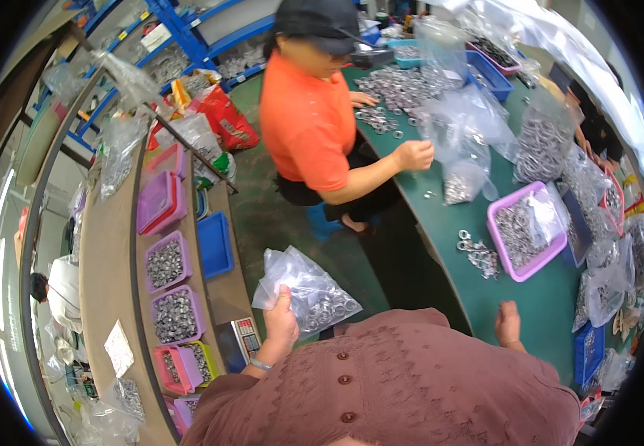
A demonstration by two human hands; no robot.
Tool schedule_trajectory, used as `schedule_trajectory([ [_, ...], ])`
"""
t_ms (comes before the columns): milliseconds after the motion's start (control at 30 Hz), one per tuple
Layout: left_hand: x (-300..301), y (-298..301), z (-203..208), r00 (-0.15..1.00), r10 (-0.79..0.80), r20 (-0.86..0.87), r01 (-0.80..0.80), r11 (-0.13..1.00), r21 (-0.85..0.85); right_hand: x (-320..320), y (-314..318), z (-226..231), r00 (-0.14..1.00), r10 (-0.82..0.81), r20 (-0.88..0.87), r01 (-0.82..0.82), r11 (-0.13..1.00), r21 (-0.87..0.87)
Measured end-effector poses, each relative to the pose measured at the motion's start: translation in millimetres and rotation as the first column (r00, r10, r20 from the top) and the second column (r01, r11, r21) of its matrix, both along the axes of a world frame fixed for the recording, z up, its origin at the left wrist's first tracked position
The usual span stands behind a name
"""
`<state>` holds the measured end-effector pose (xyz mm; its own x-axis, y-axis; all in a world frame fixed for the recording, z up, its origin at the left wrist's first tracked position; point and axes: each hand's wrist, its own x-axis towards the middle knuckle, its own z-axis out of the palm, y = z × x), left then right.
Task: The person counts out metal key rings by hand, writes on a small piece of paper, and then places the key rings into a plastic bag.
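My left hand point(281, 325) is closed on the side of a clear plastic bag point(281, 281). Metal rings point(335, 306), shaped like hose clamps, lie in the bag's lower corner. The bag hangs above the floor, between the shelf on the left and the green table point(534, 357). Over that table's near part is my right hand point(509, 323), its fingers curled in; what they hold, if anything, is hidden. Nearest to it are a small pile of loose metal clamps point(480, 256) and a pink tray point(517, 277) of metal parts with a clear bag in it.
A co-worker in an orange shirt point(308, 123) stands at the table's left edge, one hand point(414, 155) by a clear bag point(459, 178) of small parts. Pink bins point(157, 282) of metal parts and a scale point(245, 336) line the left shelf. Red sacks point(227, 119) stand on the floor.
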<state>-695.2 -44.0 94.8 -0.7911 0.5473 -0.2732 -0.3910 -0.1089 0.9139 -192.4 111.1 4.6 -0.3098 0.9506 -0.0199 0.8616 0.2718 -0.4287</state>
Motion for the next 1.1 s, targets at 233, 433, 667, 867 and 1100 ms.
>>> schedule_trajectory([
  [233,-144.9,-64.5,12.9,0.986,0.166,0.027,-0.166,0.986,-0.016,-258.5,-5.2,14.9,0.998,0.069,-0.013,-0.07,0.966,-0.251],
  [433,-220.6,-65.4,32.5,0.955,0.297,0.001,-0.296,0.952,-0.083,-328.9,6.2,-22.1,0.947,0.19,0.257,-0.085,0.924,-0.372],
  [667,-305.2,-31.1,6.8,0.939,0.341,0.043,-0.342,0.94,0.009,-374.1,43.5,-100.5,0.886,0.31,0.344,-0.019,0.766,-0.642],
  [867,-418.9,22.8,22.1,0.928,0.322,0.185,-0.343,0.934,0.096,-423.6,124.0,-213.6,0.681,0.643,0.352,-0.316,0.691,-0.651],
  [1100,-520.5,201.3,77.5,0.994,-0.102,0.045,0.089,0.97,0.228,-620.3,204.2,-175.1,0.967,0.248,-0.063,-0.236,0.77,-0.592],
])
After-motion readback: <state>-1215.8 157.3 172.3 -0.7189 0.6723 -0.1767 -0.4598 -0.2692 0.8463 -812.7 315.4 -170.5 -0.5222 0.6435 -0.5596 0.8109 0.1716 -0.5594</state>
